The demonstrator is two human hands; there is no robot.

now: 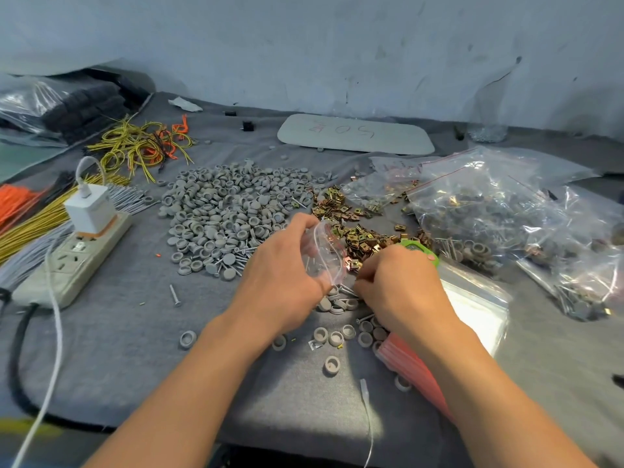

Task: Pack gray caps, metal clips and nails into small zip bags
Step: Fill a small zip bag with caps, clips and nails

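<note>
Left fingers (299, 222) curled round a small zip bag (326, 251), pinching it with the mouth held open toward the right. Bag looked nearly empty; contents unclear through the plastic. Right fingers (368, 282) curled down at the near edge of the metal clips (354, 231), tips hidden, so could not tell what, if anything, they pinched. Left hand (280, 268) and right hand (401, 285) sat close together, mid tabletop (135, 349).

Just near the hands: loose caps and a few nails (347, 292). Under the right wrist, a stack of empty bags (415, 363) with red zip strips, lying on a larger clear bag (472, 298). Left and far of the hands, the big pile of gray caps (229, 211). One stray nail (175, 295) lay left of the hands. Right side: a heap of filled bags (489, 211).

Progress, judged: many bags packed already, this one barely begun. Large loose piles of caps and clips plus the empty stack meant plenty left.

Far left: a power strip (74, 258) with a white charger (89, 207), and yellow and orange wires (145, 143).

Writing: a pale board (354, 133) at the far edge carried reddish handwriting, seemingly "50" upside down; the rest unreadable. No brands legible.
</note>
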